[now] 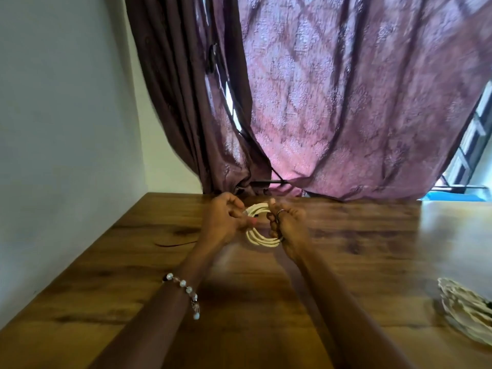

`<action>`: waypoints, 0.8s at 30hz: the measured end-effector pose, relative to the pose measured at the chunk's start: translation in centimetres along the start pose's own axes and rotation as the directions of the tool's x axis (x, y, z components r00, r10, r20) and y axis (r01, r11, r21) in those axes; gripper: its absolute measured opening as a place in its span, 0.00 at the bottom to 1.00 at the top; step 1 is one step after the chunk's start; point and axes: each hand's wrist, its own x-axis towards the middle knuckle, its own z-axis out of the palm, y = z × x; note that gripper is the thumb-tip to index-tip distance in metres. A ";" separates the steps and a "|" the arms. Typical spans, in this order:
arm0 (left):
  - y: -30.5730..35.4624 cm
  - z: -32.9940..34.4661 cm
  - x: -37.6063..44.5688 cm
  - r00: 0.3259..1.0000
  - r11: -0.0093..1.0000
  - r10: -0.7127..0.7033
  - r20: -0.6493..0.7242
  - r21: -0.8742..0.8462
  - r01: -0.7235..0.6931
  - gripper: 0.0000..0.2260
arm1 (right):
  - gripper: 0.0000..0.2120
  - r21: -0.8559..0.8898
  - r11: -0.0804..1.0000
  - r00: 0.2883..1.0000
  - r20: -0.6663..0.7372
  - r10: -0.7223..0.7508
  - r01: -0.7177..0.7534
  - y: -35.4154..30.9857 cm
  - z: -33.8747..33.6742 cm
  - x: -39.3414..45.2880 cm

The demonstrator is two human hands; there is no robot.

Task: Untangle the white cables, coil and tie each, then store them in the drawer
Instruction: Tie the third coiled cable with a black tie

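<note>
Two hands' fingers (241, 218) around cable coil (262, 237)

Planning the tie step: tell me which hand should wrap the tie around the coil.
Probably the left hand: it pinches the cable end at the white coil's upper left, while the right hand grips the loops together and should hold.

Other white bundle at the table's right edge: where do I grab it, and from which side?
Probably from above with the right hand, once it lets go of the coil. The bundle lies flat on the table, so pinch across its near-left arc, strands together. Its right part runs out of frame, so its ends cannot be seen.
</note>
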 end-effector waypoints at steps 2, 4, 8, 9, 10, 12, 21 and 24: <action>-0.4 1.4 0.8 1.000 1.000 0.016 0.004 -0.004 -0.016 0.20 | 0.15 0.013 1.000 0.999 -0.036 -0.027 0.027 -0.2 -0.5 0.9; -1.2 2.7 1.4 0.999 0.999 0.034 0.004 0.039 -0.034 0.22 | 0.15 0.047 0.999 0.998 -0.051 -0.022 0.024 -0.1 -1.1 1.7; -2.9 5.0 2.4 0.986 0.967 0.151 -0.066 0.216 -0.134 0.25 | 0.16 0.107 0.994 0.997 -0.075 -0.017 0.025 1.2 -2.0 3.1; -3.1 5.6 2.7 0.978 0.952 0.189 -0.092 0.259 -0.160 0.24 | 0.16 0.109 0.994 0.997 -0.078 -0.017 0.026 1.6 -2.2 3.5; -3.2 6.0 2.8 0.968 0.940 0.222 -0.116 0.290 -0.180 0.24 | 0.15 0.097 0.995 0.997 -0.078 -0.019 0.027 1.8 -2.4 3.7; -3.3 6.7 3.0 0.951 0.919 0.273 -0.142 0.329 -0.215 0.23 | 0.14 0.044 0.998 0.997 -0.068 -0.038 0.041 2.1 -2.6 4.0; -3.7 6.9 2.4 0.938 0.842 0.289 -0.190 0.517 -0.155 0.18 | 0.10 -0.142 0.985 0.995 0.025 -0.099 0.101 1.8 -1.2 2.5; -3.9 6.8 2.4 0.933 0.810 0.314 -0.175 0.562 -0.168 0.18 | 0.10 -0.174 0.979 0.994 0.003 -0.110 0.109 1.8 -1.0 2.2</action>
